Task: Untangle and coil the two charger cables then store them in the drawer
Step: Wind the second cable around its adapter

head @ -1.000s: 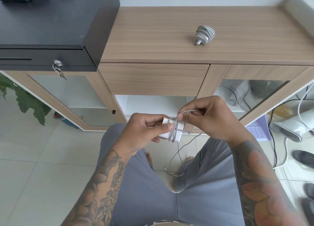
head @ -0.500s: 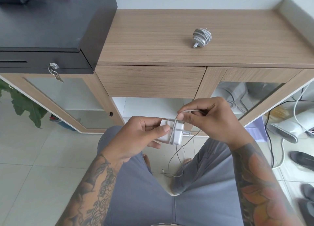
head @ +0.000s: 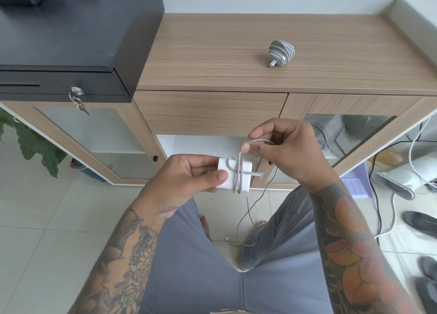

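- The thin grey cable (head: pixel 246 219) trailed down between the knees to the tiled floor.
- Left hand (head: pixel 189 179) gripped the white square charger block (head: pixel 230 175), a few cable turns round it.
- Right hand (head: pixel 281 150) pinched the cable just above the block.
- Behind, the closed wooden drawer (head: pixel 210 112).
- Farthest, the finished grey coiled charger (head: pixel 281 53) sat on the wooden cabinet top (head: pixel 212 53).

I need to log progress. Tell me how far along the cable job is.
Done: one charger lies on the cabinet top, its cable fully wrapped round it. In hand: the left hand holds the white adapter while the right hand winds its cable round it; only a few turns are on, and a long tail hangs to the floor. Left: finish winding, then put both in the drawer, which is shut.
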